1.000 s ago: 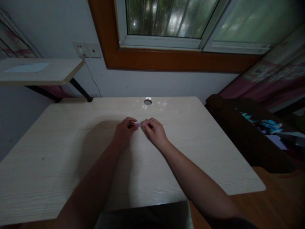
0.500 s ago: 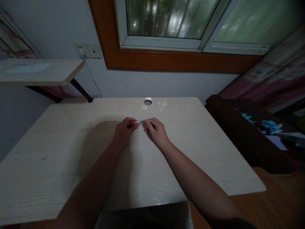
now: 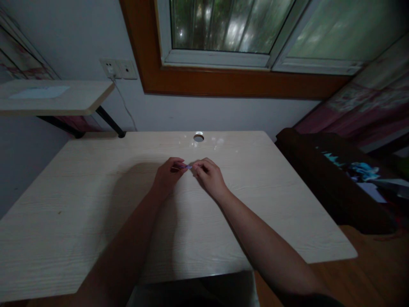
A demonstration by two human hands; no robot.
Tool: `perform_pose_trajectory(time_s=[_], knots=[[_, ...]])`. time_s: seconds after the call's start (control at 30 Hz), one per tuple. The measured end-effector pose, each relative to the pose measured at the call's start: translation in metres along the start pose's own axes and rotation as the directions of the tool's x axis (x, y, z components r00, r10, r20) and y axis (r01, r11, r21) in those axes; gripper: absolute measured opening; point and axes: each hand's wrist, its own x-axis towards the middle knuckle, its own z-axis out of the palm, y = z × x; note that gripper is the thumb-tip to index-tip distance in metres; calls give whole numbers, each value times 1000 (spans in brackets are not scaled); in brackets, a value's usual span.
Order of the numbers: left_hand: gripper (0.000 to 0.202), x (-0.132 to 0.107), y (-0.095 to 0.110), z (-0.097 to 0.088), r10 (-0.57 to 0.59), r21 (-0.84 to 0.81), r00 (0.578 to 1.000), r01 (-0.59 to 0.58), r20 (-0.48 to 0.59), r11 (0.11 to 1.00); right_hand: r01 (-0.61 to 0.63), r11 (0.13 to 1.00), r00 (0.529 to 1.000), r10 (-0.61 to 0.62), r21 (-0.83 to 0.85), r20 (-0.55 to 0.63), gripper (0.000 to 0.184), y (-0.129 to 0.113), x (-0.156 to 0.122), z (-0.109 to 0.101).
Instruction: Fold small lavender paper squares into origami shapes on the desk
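Observation:
My left hand (image 3: 166,177) and my right hand (image 3: 209,177) meet fingertip to fingertip over the middle of a pale wooden desk (image 3: 96,213). Between them sits a tiny purplish piece (image 3: 186,166), pinched by the fingers of both hands. It is too small and too dim to name. Both hands have their fingers curled and pressed together, and they rest low, close to the desk top.
A round cable hole (image 3: 198,137) lies near the desk's far edge. A small side shelf (image 3: 64,100) juts out at the left under a wall socket (image 3: 119,68). A dark piece of furniture (image 3: 335,183) stands right of the desk. A window (image 3: 230,25) is above.
Both hands stay in almost the same place. The fingertips shift slightly around the small piece between them.

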Motion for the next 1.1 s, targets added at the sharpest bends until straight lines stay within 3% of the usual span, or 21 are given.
perform_pose_trajectory(time_s=[0.33, 0.67, 1.1], knots=[[23, 1, 1, -4, -1, -75, 1000, 1, -1, 997, -40, 998, 999, 40, 46, -13, 18, 2, -1, 2], [22, 2, -3, -4, -2, -6, 1000, 2, -21, 1000, 56, 998, 998, -54, 31, -43, 11, -4, 0, 1], [22, 1, 0, -4, -18, -43, 1000, 19, 21, 999, 99, 992, 995, -97, 77, -33, 10, -8, -1, 0]])
